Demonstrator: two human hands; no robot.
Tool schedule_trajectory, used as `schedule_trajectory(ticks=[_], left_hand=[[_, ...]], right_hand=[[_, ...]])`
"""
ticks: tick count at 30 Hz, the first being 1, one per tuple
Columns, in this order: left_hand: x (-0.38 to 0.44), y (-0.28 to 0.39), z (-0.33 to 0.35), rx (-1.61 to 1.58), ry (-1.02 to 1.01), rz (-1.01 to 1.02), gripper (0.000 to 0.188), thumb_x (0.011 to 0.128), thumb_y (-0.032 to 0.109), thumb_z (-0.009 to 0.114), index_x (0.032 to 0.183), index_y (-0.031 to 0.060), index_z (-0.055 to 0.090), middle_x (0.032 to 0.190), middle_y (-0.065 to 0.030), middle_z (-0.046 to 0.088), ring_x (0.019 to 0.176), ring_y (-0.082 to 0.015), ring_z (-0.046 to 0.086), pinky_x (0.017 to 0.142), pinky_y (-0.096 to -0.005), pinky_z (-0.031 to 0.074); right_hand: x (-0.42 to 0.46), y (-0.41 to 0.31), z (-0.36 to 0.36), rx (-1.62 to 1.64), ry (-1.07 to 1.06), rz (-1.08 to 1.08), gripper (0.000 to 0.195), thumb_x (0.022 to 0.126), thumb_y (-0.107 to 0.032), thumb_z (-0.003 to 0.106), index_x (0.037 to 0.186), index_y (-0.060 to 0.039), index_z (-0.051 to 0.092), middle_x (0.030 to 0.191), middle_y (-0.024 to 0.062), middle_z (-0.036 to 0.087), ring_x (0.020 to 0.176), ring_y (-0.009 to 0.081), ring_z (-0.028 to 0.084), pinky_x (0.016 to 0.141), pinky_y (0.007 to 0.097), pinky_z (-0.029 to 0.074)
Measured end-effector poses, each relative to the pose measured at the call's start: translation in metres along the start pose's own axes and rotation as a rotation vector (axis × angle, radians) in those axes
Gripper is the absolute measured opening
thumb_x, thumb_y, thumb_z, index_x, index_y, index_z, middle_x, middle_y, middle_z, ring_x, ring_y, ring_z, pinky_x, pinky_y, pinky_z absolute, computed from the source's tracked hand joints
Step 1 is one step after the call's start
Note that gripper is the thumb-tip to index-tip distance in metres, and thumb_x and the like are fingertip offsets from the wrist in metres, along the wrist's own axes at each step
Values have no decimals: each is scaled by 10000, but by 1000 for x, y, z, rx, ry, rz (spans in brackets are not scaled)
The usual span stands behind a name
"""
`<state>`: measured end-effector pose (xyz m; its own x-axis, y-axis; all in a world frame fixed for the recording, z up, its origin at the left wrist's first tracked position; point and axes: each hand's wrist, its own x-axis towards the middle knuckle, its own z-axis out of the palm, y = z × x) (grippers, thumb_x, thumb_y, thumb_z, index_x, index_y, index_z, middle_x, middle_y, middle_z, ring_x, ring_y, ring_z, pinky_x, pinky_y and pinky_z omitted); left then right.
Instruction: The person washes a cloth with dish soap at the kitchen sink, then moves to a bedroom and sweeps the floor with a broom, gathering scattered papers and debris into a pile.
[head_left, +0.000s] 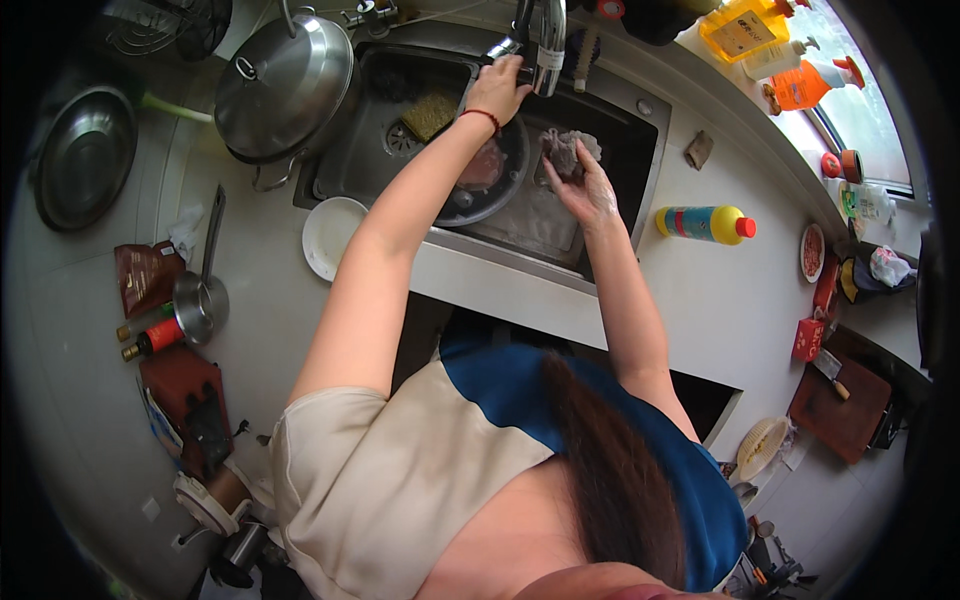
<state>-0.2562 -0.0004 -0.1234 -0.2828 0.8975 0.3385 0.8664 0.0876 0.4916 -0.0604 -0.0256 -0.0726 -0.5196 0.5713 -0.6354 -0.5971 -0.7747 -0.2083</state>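
Observation:
My left hand, with a red bracelet at the wrist, reaches to the chrome faucet at the back of the sink; its fingers are on the handle. In my right hand is a wet, bunched grey cloth, held over the right part of the steel sink. A round basin stands in the sink under my left forearm, which hides part of it. Something pinkish lies in the basin. A yellowish scouring sponge sits by the drain.
A large lidded steel pot and a white plate stand left of the sink. To its right lie a yellow bottle with a red cap and a small brown cloth. Farther right, a cleaver rests on a cutting board.

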Motion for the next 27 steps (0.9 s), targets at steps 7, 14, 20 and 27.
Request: schedule_trajectory(ticks=[7, 14, 20, 27], left_hand=[[21, -28, 35, -110, -19, 235, 213, 815, 213, 510, 921, 30, 488, 905, -151, 492, 883, -324, 489, 756, -387, 421], [17, -33, 16, -187, -111, 285, 170, 825, 188, 497, 844, 19, 484, 837, -156, 498, 819, -328, 511, 703, -385, 429], [19, -36, 30, -248, -73, 229, 165, 810, 177, 526, 839, 20, 482, 823, -163, 500, 798, -346, 518, 690, -395, 436], [25, -35, 32, -172, -118, 226, 192, 804, 207, 539, 799, 19, 501, 856, -172, 514, 808, -352, 537, 682, -405, 450]], right_hand=[[24, 21, 25, 111, -104, -14, 270, 876, -161, 440, 1097, -7, 433, 1138, 140, 470, 1094, 283, 433, 948, 434, 363], [30, 34, 32, 157, 20, -48, 225, 871, -148, 443, 1052, -15, 460, 1098, 146, 502, 1036, 300, 482, 898, 441, 414], [50, 44, 26, 157, 149, -41, 196, 904, -169, 364, 986, -32, 478, 972, 123, 545, 946, 276, 520, 864, 448, 438], [73, 61, 18, 103, 261, -73, 166, 894, -135, 399, 995, -22, 468, 1027, 122, 520, 954, 272, 510, 875, 441, 429]])
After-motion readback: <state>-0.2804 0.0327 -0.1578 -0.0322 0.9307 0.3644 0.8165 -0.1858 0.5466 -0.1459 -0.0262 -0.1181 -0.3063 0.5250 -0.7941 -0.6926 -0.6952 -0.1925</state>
